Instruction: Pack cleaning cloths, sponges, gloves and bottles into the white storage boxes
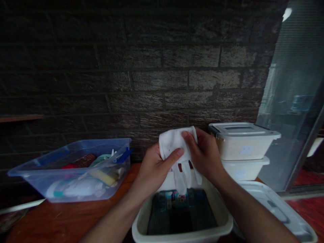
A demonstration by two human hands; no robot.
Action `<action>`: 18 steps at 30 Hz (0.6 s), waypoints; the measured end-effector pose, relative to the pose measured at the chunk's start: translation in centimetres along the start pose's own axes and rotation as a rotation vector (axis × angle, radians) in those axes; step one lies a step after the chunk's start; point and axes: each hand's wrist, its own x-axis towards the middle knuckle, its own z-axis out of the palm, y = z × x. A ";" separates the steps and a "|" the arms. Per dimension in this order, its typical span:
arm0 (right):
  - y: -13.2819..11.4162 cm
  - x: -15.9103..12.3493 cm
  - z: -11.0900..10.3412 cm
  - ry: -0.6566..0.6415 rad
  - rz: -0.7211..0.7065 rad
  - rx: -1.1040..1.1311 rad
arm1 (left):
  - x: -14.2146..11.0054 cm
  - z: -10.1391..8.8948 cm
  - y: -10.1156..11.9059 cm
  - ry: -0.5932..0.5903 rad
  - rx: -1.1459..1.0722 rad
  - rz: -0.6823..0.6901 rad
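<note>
A white glove [174,141] hangs between my two hands, its cuff upward and its fingers dangling down. My left hand [162,158] grips its left side, thumb pressed across the fabric. On the right side, my right hand [202,148] pinches the cloth with the thumb on top. Below the glove stands an uncovered cream plastic box [229,221]. Inside it lies a dark, bulky item [179,212] with a coloured label partly hidden by the glove's fingers.
On the left of the wooden table [48,217] sits a clear blue-tinted bin [83,165] holding a bottle and other items. Two lidded cream boxes [244,143] are stacked at the right, with a loose white lid [275,206] nearer me. A dark brick wall [141,60] rises behind.
</note>
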 end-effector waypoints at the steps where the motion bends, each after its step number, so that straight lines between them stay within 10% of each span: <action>1: 0.1 0.1 -0.1 0.003 -0.008 -0.009 | 0.0 -0.1 0.1 -0.054 0.006 -0.023; 10: -0.1 0.8 -2.0 0.018 0.022 0.043 | 0.1 -1.9 1.6 -0.333 -0.026 -0.184; 18: 0.3 0.6 -1.7 -0.198 0.123 0.152 | 0.4 -1.1 1.4 -0.103 -0.234 -0.206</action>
